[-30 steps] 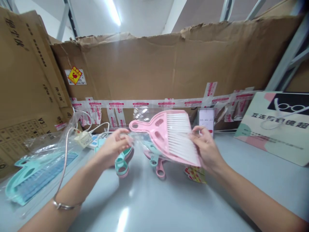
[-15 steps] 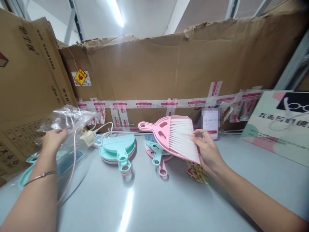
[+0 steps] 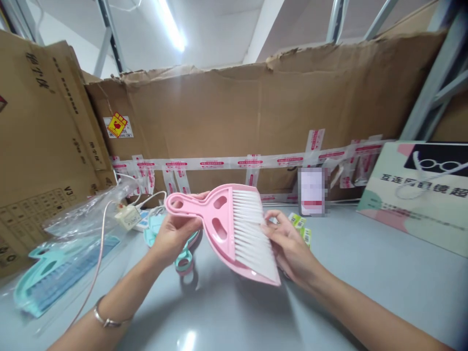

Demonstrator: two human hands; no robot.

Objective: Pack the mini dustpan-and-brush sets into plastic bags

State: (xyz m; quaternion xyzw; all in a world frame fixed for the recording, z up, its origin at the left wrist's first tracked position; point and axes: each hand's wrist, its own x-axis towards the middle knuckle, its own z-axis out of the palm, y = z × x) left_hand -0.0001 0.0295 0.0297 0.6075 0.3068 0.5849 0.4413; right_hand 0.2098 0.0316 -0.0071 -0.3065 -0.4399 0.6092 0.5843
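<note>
In front of me, a pink hand brush [image 3: 220, 220] with white bristles lies against a pink dustpan [image 3: 256, 279], both lifted off the table. My left hand [image 3: 179, 235] is closed around the handle end, thumb on the near side. At the dustpan's wide edge, my right hand [image 3: 292, 246] grips beside the bristle tips. Behind my left hand a teal dustpan-and-brush set [image 3: 184, 261] lies on the table, mostly covered. Farther left is a teal brush [image 3: 60, 278] with blue bristles, under clear plastic.
Crumpled clear plastic bag [image 3: 91, 209] lies at the left, by a charger plug [image 3: 127, 217] and a pink-white cable [image 3: 97, 263]. A phone [image 3: 311, 191] stands against the large cardboard box [image 3: 204, 117]. Right of my hand are green packets [image 3: 305, 231] and a printed box [image 3: 413, 195].
My left hand has let go of the plastic bag and moved right onto the pink handle. The pink set has come nearer and slightly left in my right hand.
</note>
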